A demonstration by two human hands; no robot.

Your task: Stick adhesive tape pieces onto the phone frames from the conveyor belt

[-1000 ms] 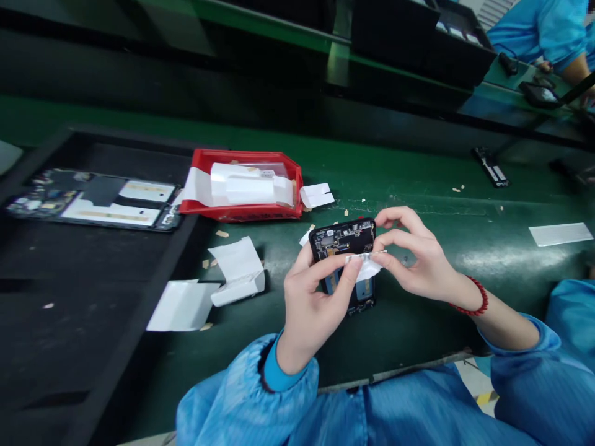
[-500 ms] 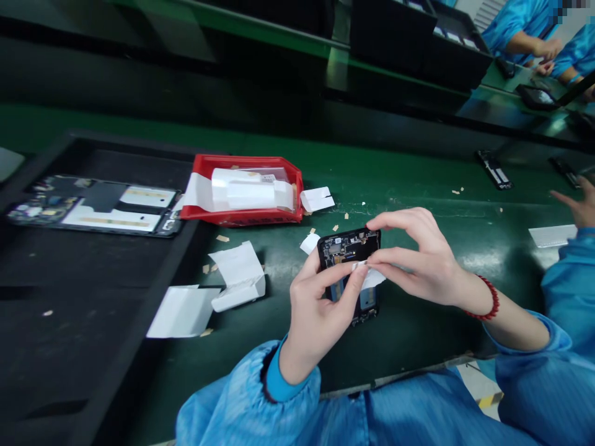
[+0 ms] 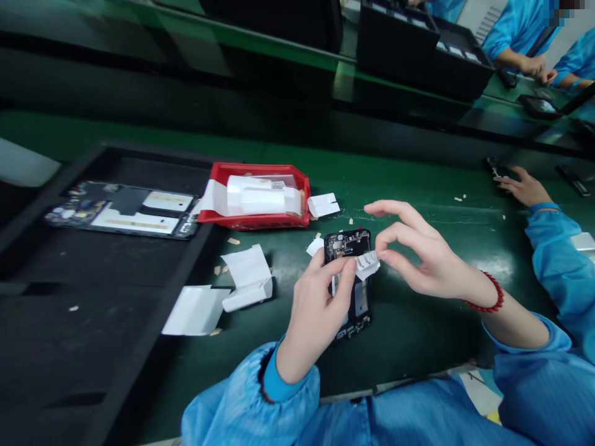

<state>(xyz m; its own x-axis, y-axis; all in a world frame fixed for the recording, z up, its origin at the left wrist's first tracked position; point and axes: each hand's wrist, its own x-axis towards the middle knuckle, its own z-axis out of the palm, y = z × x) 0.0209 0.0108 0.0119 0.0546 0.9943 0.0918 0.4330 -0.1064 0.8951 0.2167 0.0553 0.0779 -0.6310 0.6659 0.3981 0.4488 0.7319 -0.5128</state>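
Observation:
My left hand grips an opened black phone body with its circuit board showing, held just above the green bench. The left thumb presses a small white film piece against the phone. My right hand hovers at the phone's upper right. Its thumb and forefinger pinch the film's right edge, and the other fingers are spread. A red bead bracelet circles the right wrist.
A red bin with white film sheets stands behind the phone. Loose white papers lie left of my hands. A black tray at left holds opened phones. A co-worker's hand reaches onto the bench at right. Black boxes stand at the back.
The phone has turned more upright in my left hand. My right hand's fingers lifted off the phone's top edge. A co-worker's hand reached onto the bench at right.

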